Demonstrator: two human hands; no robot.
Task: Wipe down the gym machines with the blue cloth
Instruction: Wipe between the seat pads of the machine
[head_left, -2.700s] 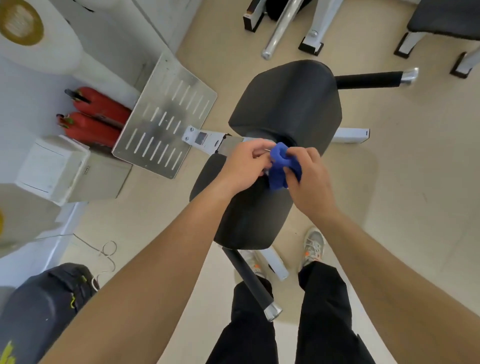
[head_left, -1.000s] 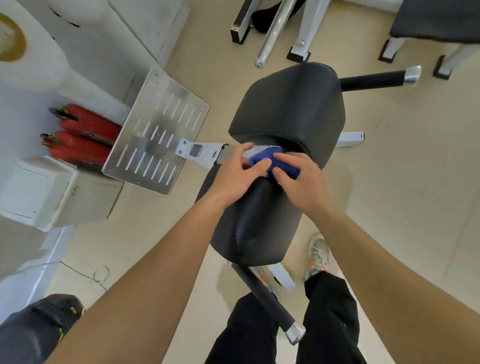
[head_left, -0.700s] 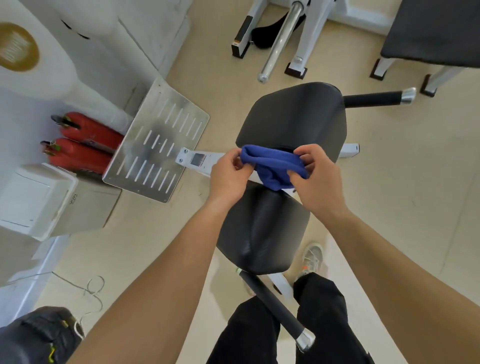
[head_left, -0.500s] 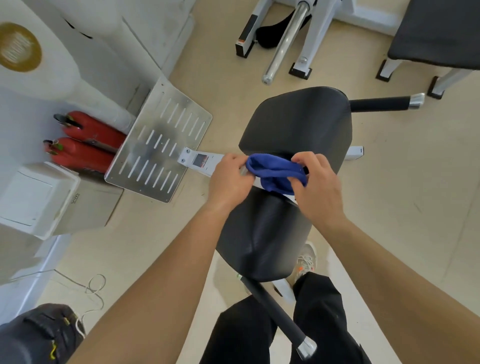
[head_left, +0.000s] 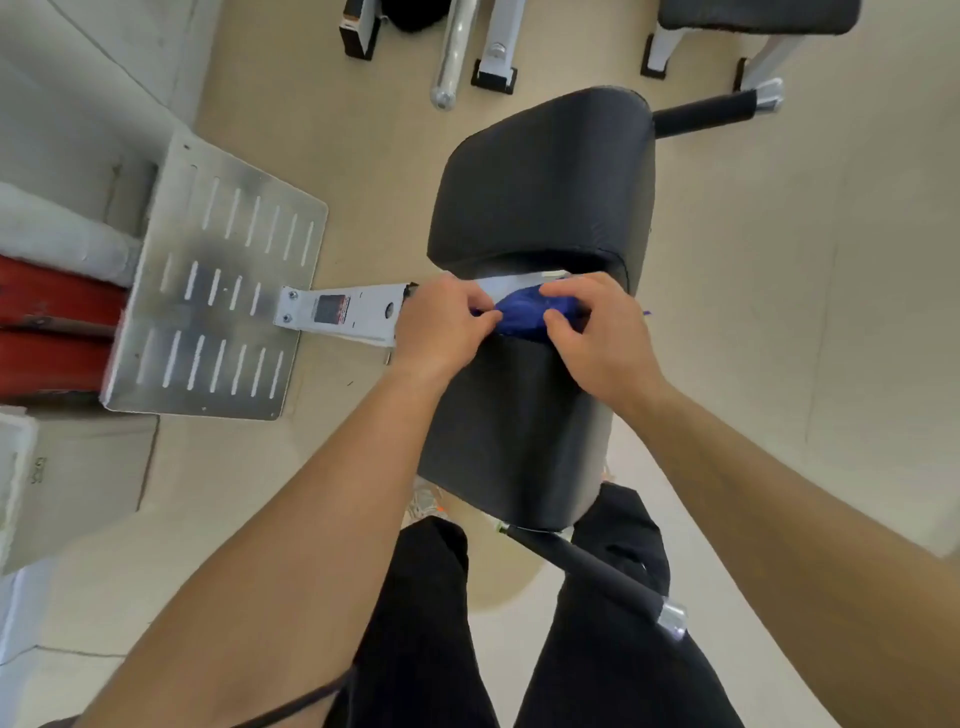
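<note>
Head view: the crumpled blue cloth (head_left: 521, 318) lies in the gap between the machine's two black padded cushions (head_left: 545, 182), above a white metal bar (head_left: 353, 314). The left grip (head_left: 441, 328) pinches its left edge; the right grip (head_left: 597, 338) curls its fingers over the right side, holding it.

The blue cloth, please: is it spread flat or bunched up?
Bunched up: the blue cloth is a small wad pinched between the left hand and right hand.

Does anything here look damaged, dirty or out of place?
Yes: the slotted metal footplate left of the black pads carries dark grey smudges across its middle, like scuffing or dirt. Nothing else stands out.
</note>
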